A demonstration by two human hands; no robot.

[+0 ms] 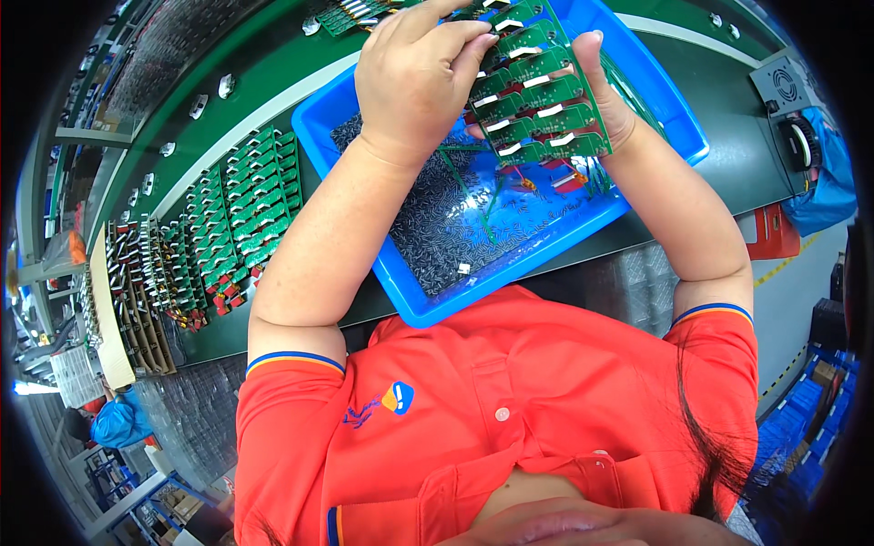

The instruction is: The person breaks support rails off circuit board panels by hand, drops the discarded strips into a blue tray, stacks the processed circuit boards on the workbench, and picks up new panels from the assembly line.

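Observation:
A green circuit board panel (537, 91), with rows of white connectors, is held tilted above a blue plastic bin (421, 312). My right hand (612, 111) grips its right side, thumb upright along the edge and the other fingers mostly hidden behind. At the panel's upper left edge, my left hand (410, 77) is closed, with thumb and forefinger pressed against the board. Whether a small part is also between those fingers cannot be made out. Many small dark pin-like pieces (446, 227) cover the bin's bottom. Red and yellow parts (569, 180) show below the panel.
Rows of green circuit boards (241, 205) with white connectors stand left of the bin on the green table (728, 118). More boards (350, 16) lie at the back. A grey metal box with a fan grille (785, 84) and a blue bag (822, 182) are at the right.

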